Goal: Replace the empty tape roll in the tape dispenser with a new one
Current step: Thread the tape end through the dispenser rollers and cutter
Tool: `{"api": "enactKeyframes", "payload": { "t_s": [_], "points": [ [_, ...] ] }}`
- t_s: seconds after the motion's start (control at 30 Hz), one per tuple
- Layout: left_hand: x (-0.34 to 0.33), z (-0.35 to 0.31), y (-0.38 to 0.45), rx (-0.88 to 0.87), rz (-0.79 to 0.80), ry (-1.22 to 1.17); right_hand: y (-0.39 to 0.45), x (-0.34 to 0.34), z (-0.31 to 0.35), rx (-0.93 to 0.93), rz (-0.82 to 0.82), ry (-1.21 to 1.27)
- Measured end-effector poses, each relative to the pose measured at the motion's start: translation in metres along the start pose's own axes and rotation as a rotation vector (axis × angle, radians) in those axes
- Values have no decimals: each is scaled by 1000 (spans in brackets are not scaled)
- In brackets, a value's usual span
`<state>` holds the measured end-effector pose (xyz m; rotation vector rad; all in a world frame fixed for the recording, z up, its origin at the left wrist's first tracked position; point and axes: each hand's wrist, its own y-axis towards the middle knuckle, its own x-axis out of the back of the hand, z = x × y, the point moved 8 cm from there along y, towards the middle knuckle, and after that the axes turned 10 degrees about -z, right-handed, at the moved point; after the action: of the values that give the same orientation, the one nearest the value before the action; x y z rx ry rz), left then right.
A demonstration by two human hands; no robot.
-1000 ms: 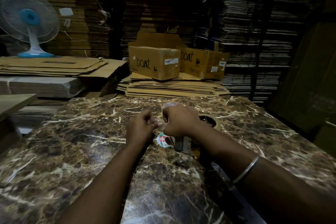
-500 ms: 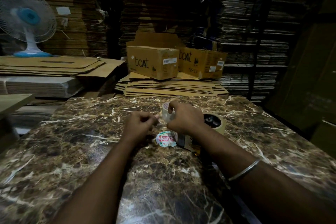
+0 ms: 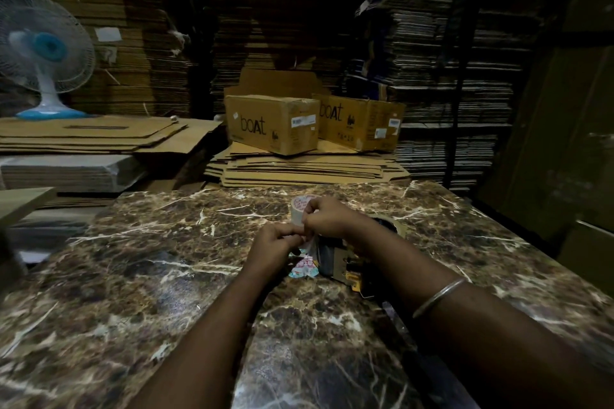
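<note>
right hand (image 3: 327, 217): fingers closed round new tape roll (image 3: 298, 209), held upright above worktop (image 3: 149, 276)
left hand (image 3: 274, 247): touching right hand, pinching loose tape end, clear film hangs below
tape dispenser (image 3: 335, 259): on worktop, just under right wrist
printed wrapper (image 3: 304, 267): flat, below left hand's fingers

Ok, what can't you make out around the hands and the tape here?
Head view only:
- Tape roll: mostly hidden by the right hand.
- Loose tape end: pinched by the left hand, too small to see.
- Dispenser: covered by the right forearm, in shadow.
</note>
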<state>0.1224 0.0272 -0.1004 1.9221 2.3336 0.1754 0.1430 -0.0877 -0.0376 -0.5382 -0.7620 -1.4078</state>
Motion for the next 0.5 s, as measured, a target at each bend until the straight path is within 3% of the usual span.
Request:
{"api": "enactKeyframes", "payload": {
  "t_s": [0.17,0.27,0.5],
  "points": [
    [-7,0,-4,71,-17,-80,-17,19,13,75,-17,149],
    [-8,2,-5,100,-40,-79,-24,39,17,105,-156,157],
    [-17,10,-4,147,-42,29,-70,63,-25,-27,-422,47]
  ]
}}
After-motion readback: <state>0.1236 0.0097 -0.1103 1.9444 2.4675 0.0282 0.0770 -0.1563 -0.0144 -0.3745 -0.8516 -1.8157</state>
